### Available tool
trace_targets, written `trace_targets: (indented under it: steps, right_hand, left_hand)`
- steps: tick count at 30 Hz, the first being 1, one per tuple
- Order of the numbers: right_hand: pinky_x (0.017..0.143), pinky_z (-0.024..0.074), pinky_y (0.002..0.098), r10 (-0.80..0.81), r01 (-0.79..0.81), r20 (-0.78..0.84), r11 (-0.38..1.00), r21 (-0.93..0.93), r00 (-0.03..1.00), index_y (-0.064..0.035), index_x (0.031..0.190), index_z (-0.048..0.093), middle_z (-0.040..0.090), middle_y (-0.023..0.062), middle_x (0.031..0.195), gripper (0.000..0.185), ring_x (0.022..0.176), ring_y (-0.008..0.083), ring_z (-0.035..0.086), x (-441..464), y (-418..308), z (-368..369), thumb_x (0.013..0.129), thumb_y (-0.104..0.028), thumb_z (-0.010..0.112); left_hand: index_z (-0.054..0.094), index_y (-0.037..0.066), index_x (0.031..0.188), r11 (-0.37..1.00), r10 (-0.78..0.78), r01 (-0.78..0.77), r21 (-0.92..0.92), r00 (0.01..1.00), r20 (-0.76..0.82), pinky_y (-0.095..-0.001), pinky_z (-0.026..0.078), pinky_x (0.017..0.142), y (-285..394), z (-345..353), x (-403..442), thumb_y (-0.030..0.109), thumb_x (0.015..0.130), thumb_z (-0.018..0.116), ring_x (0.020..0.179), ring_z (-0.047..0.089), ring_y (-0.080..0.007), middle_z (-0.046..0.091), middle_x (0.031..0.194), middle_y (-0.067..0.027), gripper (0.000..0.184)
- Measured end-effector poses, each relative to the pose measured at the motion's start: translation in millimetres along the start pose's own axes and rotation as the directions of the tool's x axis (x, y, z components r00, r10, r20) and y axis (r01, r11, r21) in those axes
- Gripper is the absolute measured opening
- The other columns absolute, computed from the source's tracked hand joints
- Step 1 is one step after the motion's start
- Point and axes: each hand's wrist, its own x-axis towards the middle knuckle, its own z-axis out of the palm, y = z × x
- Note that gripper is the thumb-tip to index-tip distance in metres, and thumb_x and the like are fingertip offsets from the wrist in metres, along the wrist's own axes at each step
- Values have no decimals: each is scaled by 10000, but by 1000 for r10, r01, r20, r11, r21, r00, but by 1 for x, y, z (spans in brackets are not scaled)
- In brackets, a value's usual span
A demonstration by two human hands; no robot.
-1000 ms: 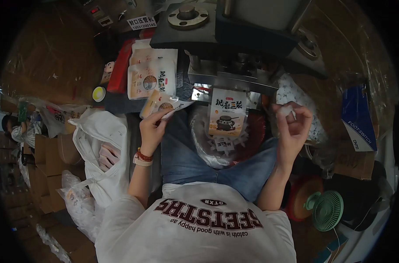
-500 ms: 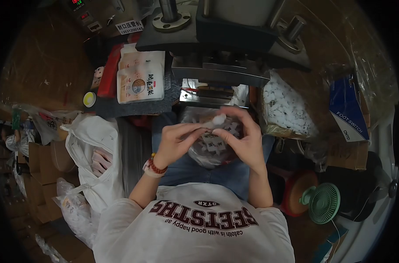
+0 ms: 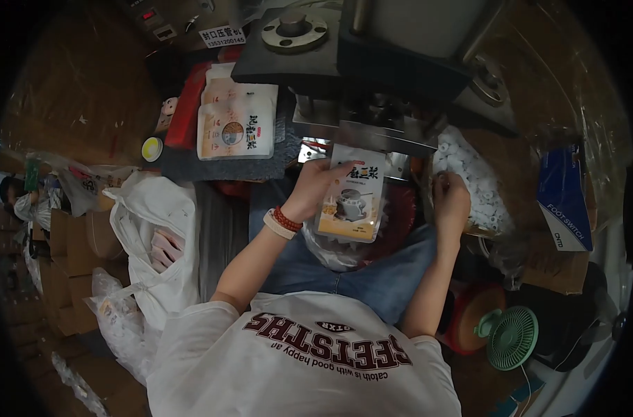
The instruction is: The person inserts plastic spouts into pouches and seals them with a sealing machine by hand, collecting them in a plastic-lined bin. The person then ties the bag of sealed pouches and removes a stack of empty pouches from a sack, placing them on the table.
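Observation:
My left hand (image 3: pixel 312 192) grips the upper left edge of a flat printed pouch (image 3: pixel 351 201), with its thumb across the front. The pouch is white at the top and orange at the bottom, with dark lettering and a picture of a dark pot. It hangs upright before the press (image 3: pixel 389 132), above a clear plastic bag (image 3: pixel 323 250) at my lap. My right hand (image 3: pixel 451 201) is at the left edge of a box of small white plastic spouts (image 3: pixel 473 184). Its fingers are curled together, and what they hold, if anything, is hidden.
Similar pouches (image 3: pixel 238 121) lie stacked on a dark cloth at left, beside a red block (image 3: pixel 184 115). A white sack (image 3: pixel 160 243) stands lower left. At right are a blue foot switch box (image 3: pixel 565 201) and a green fan (image 3: pixel 512 338).
My hands were together over the bag, near a small white piece. Now they are apart: the left holds up the printed pouch, and the right has moved to the spout box. The view shifted slightly.

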Motion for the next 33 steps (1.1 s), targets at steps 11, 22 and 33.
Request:
trace_targets:
  steps: [11, 22, 33]
  right_hand:
    - [775, 476, 233, 145, -59, -5, 436, 898, 989, 25, 1048, 594, 674, 118, 1027, 210, 904, 122, 617, -40, -58, -27, 867, -62, 655]
    - [898, 449, 372, -623, 588, -192, 528, 612, 759, -23, 951, 663, 684, 112, 1010, 275, 999, 299, 624, -58, -129, -4, 707, -100, 762]
    - [855, 458, 303, -101, 150, -115, 785, 601, 988, -28, 1068, 628, 653, 111, 1045, 256, 957, 223, 614, -43, -83, -33, 826, -93, 681]
  left_hand:
    - [513, 150, 1316, -355, 493, -157, 922, 806, 328, -418, 358, 1029, 32, -124, -62, 164, 741, 714, 1259, 469, -274, 499, 1358, -89, 609]
    - [688, 58, 1014, -17, 702, -613, 790, 555, 446, -334, 521, 841, 39, -28, -103, -69, 630, 585, 991, 660, -267, 696, 998, -82, 417]
    - [700, -28, 896, 981, 134, -127, 147, 990, -33, -210, 451, 518, -15, 3, -37, 184, 881, 669, 613, 590, -42, 667, 698, -19, 215]
